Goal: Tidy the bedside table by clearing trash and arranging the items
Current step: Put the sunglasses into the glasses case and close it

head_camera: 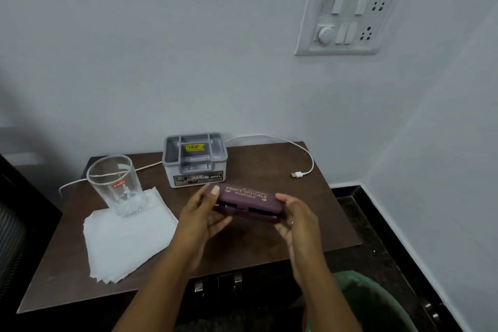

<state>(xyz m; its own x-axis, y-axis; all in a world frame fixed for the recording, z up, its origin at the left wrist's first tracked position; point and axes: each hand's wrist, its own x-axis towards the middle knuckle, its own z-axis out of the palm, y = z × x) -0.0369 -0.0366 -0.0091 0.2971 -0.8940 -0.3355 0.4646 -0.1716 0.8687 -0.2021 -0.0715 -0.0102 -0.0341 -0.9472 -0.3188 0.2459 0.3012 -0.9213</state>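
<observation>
A person is holding a maroon spectacle case between both hands, just above the dark brown desk and near its middle. The left hand is gripping the case's left end, with the thumb lying across the top and the fingers curling underneath. The right hand is grasping the right end, its fingers wrapping round the end. The case is lying lengthwise between the two hands, with its gold-lettered lid facing up and away from the person. A dark seam is showing along its near edge, and I cannot tell whether the lid is fully closed.

Just beyond the case, a grey compartmented organiser box is sitting at the back of the desk against the wall. To the left, an empty drinking glass is standing upright on the far corner of a stack of white paper napkins. This stack is lying near the left hand and is slightly overhanging the desk's front edge. A white cable is running behind the box and is looping round to the right, with its plug lying on the desk well apart from the right hand. A switchboard is sitting on the wall above.
</observation>
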